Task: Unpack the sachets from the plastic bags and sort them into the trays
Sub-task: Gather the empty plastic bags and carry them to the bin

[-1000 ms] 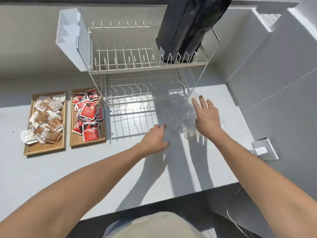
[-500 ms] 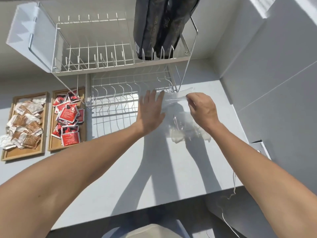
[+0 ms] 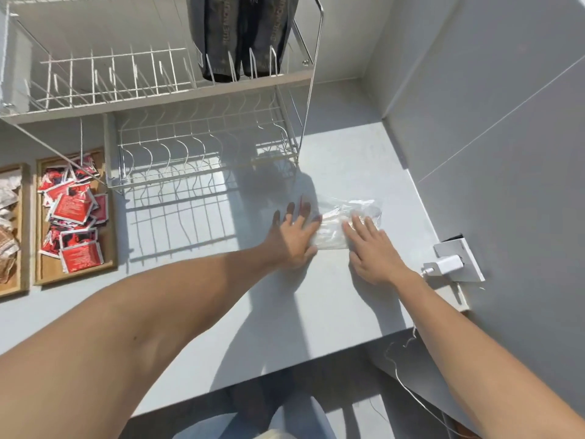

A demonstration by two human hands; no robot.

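We note a pale grey counter [image 3: 196, 299] filling most of the view, sunlit and crossed by shadows. At 12 o'clock on it stands a white two-tier wire dish rack [image 3: 177, 99]; a dark folded fabric item [image 3: 240, 36] hangs over the rack's upper tier at its right end. A grey wall [image 3: 506, 153] closes the scene at 3 o'clock, carrying a white wall socket [image 3: 462, 258] with a white plug-in charger [image 3: 443, 266] seated in it.

At 9 o'clock we record a wooden rectangular tray [image 3: 76, 274] holding a loose pile of red square sachets [image 3: 71, 217]. Just beside it, cut by the left edge of the frame, a second wooden tray [image 3: 22, 229] holds brown and white sachets [image 3: 8, 223].

A clear crumpled plastic bag [image 3: 342, 217] lies on the counter at roughly 2 o'clock from centre, just right of the rack's lower tier and well apart from both trays. We cannot tell what, if anything, it contains.

Both forearms reach in from the lower corners. The left hand [image 3: 292, 239] is flat, fingers spread, palm down on the bag's left end. The right hand [image 3: 375, 250] is likewise flat and unclenched, fingers extended, resting on the bag's near right edge. Neither hand grips anything; both press on the bag.
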